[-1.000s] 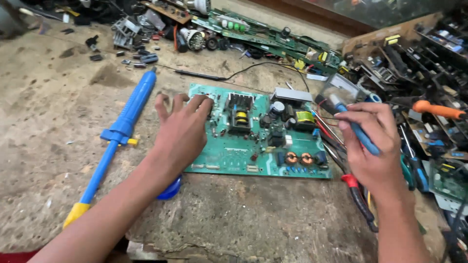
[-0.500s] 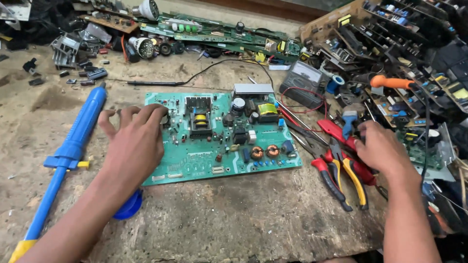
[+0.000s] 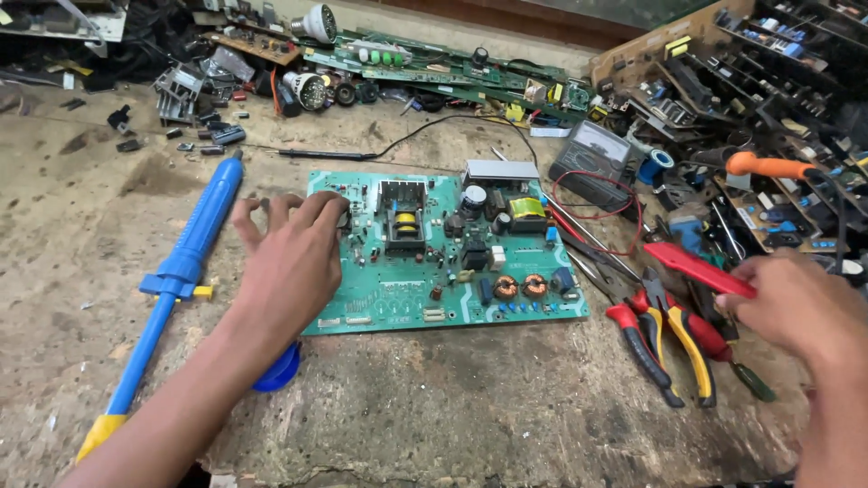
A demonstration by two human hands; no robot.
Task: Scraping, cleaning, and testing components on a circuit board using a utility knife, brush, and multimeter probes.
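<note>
Since the earlier frame, the right hand (image 3: 800,312) has drawn away rightward from the green circuit board (image 3: 434,258), now holding a red-handled tool (image 3: 698,269) in a closed grip. Left of the board lies a blue desoldering pump (image 3: 176,271) on the table (image 3: 470,416). The left hand (image 3: 289,258) rests on the board's left edge, fingers spread wide, holding nothing. Right of the board lie red-and-yellow pliers (image 3: 669,339).

Blue desoldering pump (image 3: 185,271) with yellow tip lies at left on worn table (image 3: 452,407). Red-and-yellow pliers (image 3: 665,348) right of centre. Grey multimeter (image 3: 592,154) behind, red lead looped. Orange-handled soldering iron (image 3: 768,165) far right.
</note>
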